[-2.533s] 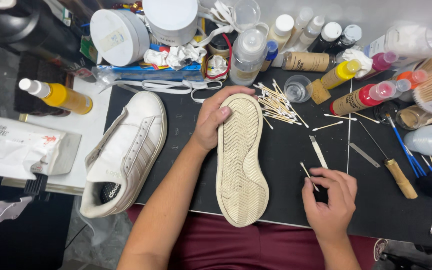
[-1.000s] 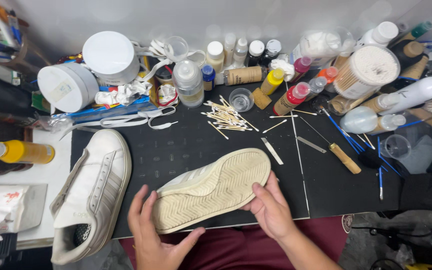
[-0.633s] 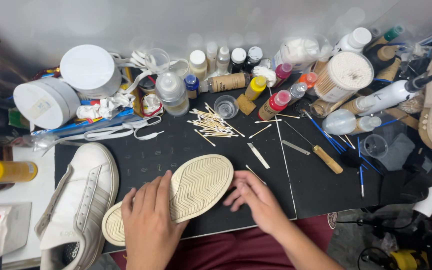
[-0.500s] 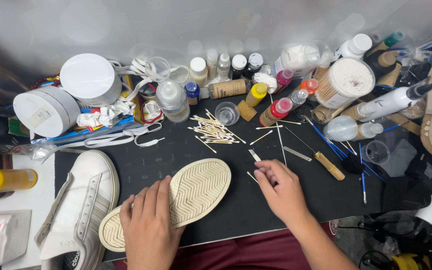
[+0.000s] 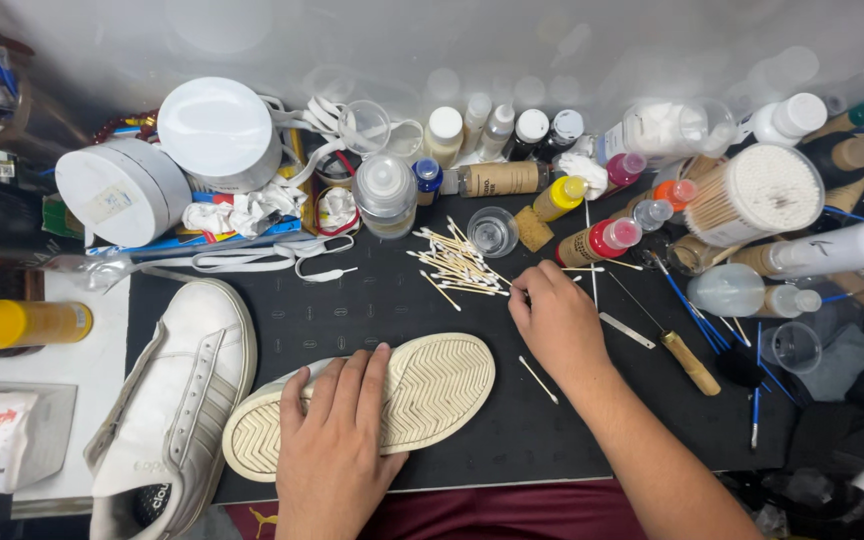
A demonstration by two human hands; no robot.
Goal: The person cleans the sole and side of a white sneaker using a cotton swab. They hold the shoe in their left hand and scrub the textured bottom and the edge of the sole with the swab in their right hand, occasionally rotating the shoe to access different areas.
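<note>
My left hand (image 5: 337, 440) lies flat, fingers spread, pressing on the upturned sole of the white shoe (image 5: 422, 395), which lies tilted across the black mat (image 5: 372, 300) on the table, heel toward me. My right hand (image 5: 552, 320) reaches past the toe of that shoe to the edge of the pile of cotton swabs (image 5: 457, 265); its fingers are curled under and I cannot tell whether they pinch anything. A single cotton swab (image 5: 538, 380) lies on the mat just right of the shoe's toe, beside my right wrist. Left of the upturned shoe, nearly touching it, the other white shoe (image 5: 177, 400) rests upright. Beyond the swab pile from the shoe stand a small clear cup (image 5: 492, 230) and a clear bottle (image 5: 385, 195). Farther right of the shoe lies a wooden-handled awl (image 5: 687, 360).
</note>
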